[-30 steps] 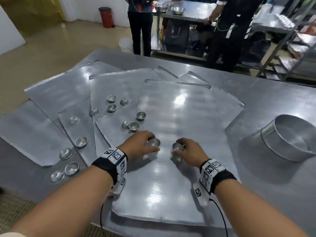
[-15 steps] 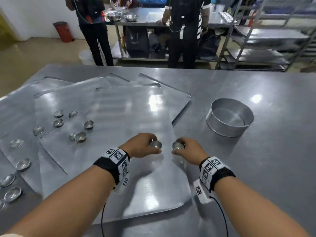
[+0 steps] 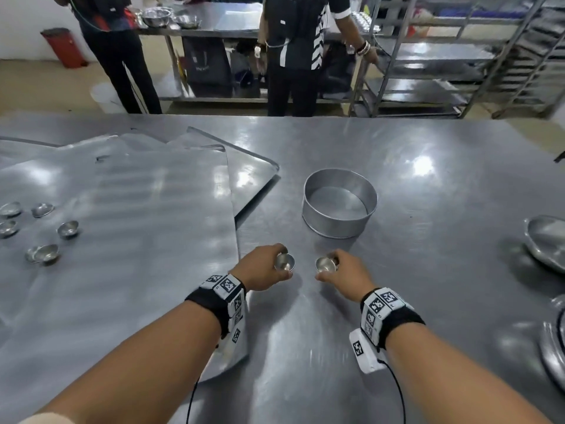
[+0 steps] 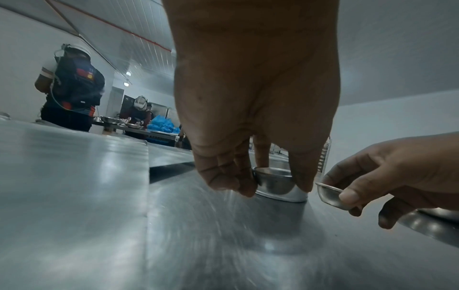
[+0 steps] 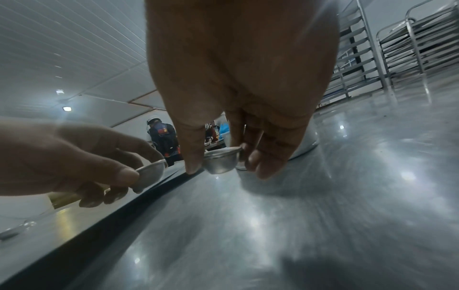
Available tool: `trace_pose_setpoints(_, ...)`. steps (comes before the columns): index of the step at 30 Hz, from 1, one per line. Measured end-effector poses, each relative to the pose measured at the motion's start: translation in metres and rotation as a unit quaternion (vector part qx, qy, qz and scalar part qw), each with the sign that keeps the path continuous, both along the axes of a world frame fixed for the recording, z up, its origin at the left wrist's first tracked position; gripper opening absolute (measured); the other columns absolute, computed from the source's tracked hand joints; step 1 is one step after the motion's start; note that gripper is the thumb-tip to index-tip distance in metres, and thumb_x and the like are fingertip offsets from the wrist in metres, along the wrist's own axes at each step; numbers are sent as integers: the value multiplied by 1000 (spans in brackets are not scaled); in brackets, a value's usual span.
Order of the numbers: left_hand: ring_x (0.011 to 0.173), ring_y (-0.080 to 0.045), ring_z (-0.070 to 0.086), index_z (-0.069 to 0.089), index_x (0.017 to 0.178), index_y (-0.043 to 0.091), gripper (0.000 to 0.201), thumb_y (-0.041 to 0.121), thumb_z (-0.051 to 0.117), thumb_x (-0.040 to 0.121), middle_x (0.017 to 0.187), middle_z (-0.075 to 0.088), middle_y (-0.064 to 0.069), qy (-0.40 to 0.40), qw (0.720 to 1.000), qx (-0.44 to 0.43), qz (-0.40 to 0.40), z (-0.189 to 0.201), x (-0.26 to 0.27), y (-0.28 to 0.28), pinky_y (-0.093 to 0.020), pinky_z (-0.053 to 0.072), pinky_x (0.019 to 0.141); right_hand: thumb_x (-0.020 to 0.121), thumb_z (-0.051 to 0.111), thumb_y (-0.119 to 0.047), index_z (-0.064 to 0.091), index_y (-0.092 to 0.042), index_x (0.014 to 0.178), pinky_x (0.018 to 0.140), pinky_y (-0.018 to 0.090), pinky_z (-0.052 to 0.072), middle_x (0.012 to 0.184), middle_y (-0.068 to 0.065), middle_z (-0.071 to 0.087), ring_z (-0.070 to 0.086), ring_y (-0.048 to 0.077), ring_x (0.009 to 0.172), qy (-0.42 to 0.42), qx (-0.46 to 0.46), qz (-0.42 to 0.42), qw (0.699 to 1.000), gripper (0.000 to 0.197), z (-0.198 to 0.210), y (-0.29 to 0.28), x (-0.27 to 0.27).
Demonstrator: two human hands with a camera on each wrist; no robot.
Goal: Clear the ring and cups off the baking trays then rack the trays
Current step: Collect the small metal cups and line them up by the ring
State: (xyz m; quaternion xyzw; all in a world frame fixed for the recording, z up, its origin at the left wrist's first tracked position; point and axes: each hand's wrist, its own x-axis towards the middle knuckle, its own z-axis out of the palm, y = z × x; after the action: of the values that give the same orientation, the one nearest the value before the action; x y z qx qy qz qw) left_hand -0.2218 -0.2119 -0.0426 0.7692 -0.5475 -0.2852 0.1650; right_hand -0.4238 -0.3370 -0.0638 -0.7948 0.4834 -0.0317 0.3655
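My left hand [image 3: 279,262] pinches a small metal cup [image 3: 287,263] just above the bare steel table [image 3: 428,301], right of the top baking tray [image 3: 137,240]. Beside it, my right hand [image 3: 329,264] pinches a second small cup [image 3: 323,265]. Both cups hang in front of the round metal ring [image 3: 339,206], which stands on the table. In the left wrist view my fingers grip the cup [image 4: 274,182] by its rim. In the right wrist view thumb and fingers grip the other cup [image 5: 219,161]. Several cups [image 3: 68,229] lie on the overlapping trays at the left.
Shallow metal dishes [image 3: 547,243] sit at the table's right edge. Two people stand beyond the table's far edge at another steel table [image 3: 214,16]. A tray rack [image 3: 458,56] stands at the back right, and a red bin [image 3: 65,47] at the back left.
Both hands carried their cups to the right, off the top tray and over the bare table near the ring. The head view swung right.
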Motion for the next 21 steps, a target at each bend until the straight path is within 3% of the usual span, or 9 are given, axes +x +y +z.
trace_pose_setpoints(8,110,-26,63,55,133,25,53,39,73,85,121,68,-4,-2,999,41,-10,-29,-34,-43,-31,48,86,69,86,-37,63,-29,118,86,30,50,113,-2,70,65,22,102,9,17,-17,1000,54,-29,-30,-35)
trace_pose_setpoints(13,107,-21,64,57,125,30,41,36,69,86,118,70,1,22,998,58,-4,-45,-48,-62,-29,47,86,74,83,-33,59,-28,131,94,30,49,123,1,68,64,24,110,17,29,-29,999,62,-43,-46,-48)
trace_pose_setpoints(21,115,-27,61,47,143,27,64,33,73,85,127,67,-3,32,998,1,62,-62,-66,-86,-34,47,94,74,82,-36,61,-27,132,96,31,48,125,-1,67,62,21,115,-36,11,-54,998,62,-56,-62,-47)
